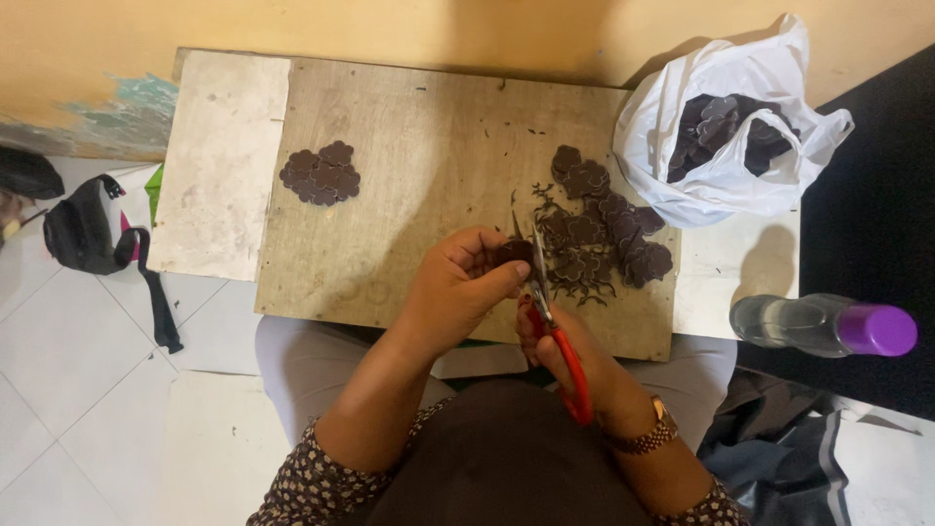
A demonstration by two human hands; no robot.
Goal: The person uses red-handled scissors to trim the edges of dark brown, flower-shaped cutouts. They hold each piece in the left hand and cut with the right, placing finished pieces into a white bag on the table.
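Trimming a dark flower-shaped cutout with red-handled scissors over the table.

Right hand (557, 343) grip wrapped around the one pair of scissors (555, 317), blades up. Left hand (458, 282) grip pinches one dark cutout (515, 251) at its fingertips, touching the blades. On the wooden table (409, 175): untidy pile of cutouts (604, 234) with scraps right, neat smaller stack (321, 173) left; pieces overlap, uncountable. Far right, one white plastic bag (721, 127), open, containing more dark pieces. One clear bottle (823, 326), purple cap.
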